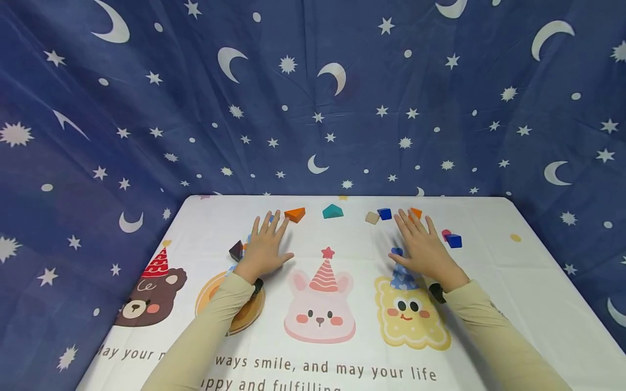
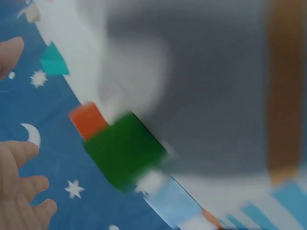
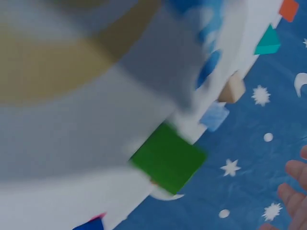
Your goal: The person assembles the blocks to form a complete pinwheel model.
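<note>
Your left hand (image 1: 264, 247) and right hand (image 1: 424, 247) spread fingers wide; orange triangular block (image 1: 295, 215) just right of left fingertips.

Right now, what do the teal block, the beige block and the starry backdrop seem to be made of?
Teal block: perhaps painted wood or plastic, matte; each flat face looks evenly coloured.
Beige block: possibly bare wood, matte, from its pale tan colour; grain unreadable.
Starry backdrop: likely thin fabric or plastic sheet, low sheen, as its soft creases suggest.
</note>
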Demonstrator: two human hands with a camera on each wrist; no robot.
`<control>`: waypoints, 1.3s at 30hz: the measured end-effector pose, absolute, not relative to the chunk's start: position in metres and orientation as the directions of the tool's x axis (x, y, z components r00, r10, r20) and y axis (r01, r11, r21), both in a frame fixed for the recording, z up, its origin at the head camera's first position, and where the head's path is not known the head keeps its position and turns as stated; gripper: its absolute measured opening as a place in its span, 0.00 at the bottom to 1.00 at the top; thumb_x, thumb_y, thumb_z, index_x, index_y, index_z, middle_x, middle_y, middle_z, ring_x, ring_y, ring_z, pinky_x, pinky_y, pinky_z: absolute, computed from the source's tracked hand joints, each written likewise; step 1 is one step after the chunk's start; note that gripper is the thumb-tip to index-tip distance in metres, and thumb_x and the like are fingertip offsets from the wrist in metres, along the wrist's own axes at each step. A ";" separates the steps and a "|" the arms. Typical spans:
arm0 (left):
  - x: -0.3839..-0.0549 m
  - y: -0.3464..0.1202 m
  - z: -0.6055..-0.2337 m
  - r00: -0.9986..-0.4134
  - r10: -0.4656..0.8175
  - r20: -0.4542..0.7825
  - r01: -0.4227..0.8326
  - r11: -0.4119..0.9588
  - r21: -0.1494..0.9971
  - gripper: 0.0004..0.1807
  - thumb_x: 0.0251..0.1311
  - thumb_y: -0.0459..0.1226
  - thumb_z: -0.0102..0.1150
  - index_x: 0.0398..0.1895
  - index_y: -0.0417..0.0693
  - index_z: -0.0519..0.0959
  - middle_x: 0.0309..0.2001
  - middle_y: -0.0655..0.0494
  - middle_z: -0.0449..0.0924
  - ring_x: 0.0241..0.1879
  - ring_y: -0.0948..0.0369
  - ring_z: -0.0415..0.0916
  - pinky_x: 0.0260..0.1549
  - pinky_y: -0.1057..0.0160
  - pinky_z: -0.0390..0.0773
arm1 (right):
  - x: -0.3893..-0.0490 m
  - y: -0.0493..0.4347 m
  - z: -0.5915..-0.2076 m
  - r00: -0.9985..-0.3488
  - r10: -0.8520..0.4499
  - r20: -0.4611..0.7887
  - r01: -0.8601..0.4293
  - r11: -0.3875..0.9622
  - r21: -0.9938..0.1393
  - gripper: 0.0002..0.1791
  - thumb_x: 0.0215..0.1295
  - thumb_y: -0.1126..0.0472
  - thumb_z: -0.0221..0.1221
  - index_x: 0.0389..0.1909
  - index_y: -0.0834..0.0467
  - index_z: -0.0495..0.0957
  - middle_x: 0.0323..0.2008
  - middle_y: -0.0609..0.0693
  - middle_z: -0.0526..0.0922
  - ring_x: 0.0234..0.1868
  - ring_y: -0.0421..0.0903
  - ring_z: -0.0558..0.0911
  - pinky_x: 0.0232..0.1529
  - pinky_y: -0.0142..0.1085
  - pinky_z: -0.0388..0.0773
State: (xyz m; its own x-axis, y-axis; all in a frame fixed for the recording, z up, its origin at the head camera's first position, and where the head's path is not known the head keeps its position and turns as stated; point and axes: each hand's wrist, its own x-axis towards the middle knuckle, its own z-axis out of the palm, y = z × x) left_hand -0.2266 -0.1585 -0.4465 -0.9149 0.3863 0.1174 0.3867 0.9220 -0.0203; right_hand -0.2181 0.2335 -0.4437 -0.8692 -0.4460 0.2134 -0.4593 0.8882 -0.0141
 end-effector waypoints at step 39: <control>-0.250 -0.201 -0.452 -0.940 0.340 0.019 0.337 0.936 -0.103 0.39 0.53 0.57 0.59 0.61 0.42 0.66 0.68 0.36 0.58 0.71 0.41 0.50 0.68 0.40 0.47 | -0.247 0.301 -0.461 -0.882 -0.463 0.093 -0.437 0.875 0.208 0.42 0.51 0.39 0.62 0.59 0.66 0.68 0.59 0.64 0.70 0.65 0.64 0.62 0.63 0.67 0.51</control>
